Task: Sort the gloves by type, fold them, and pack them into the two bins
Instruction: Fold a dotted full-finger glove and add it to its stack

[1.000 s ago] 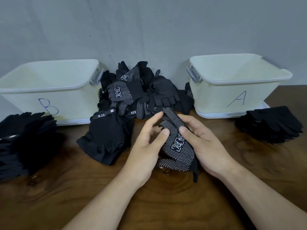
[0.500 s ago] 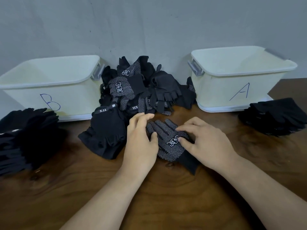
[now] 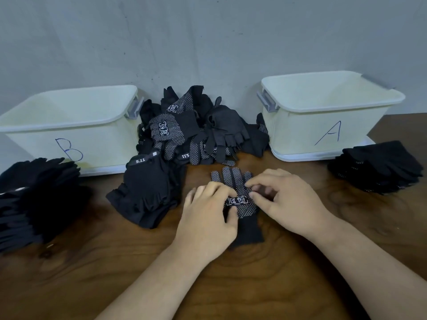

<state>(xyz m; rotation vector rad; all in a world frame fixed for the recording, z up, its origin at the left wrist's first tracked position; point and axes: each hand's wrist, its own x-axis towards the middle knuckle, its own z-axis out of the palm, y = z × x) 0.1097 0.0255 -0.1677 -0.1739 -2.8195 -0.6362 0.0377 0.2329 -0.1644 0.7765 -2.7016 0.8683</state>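
Lying flat on the brown table (image 3: 254,285), the glove (image 3: 232,179) is black with white dots. Its fingers point to 12 o'clock and its cuff points to 6 o'clock. A white mark sits across its middle.

The left hand (image 3: 208,218) rests on the glove's 9 o'clock side. Its fingers are bent, and the tips touch the glove by the white mark. The thumb lies lower on the glove. The right hand (image 3: 288,204) rests on the 3 o'clock side, with bent fingertips touching the glove's edge. I cannot tell if either hand pinches the cloth or only presses on it.

From the glove, a messy pile (image 3: 196,130) of black gloves sits at 12 o'clock, against the wall (image 3: 208,42). Bin B (image 3: 69,135) stands at 10 o'clock and bin A (image 3: 323,125) at 2 o'clock. Both bins look pale inside.

Some 5.11 gloves (image 3: 147,188) lie at 9 o'clock, just beside the left hand. The left stack (image 3: 34,192) of black gloves sits farther out at 9 o'clock, in front of bin B. The right stack (image 3: 379,167) sits at 3 o'clock, in front of bin A.
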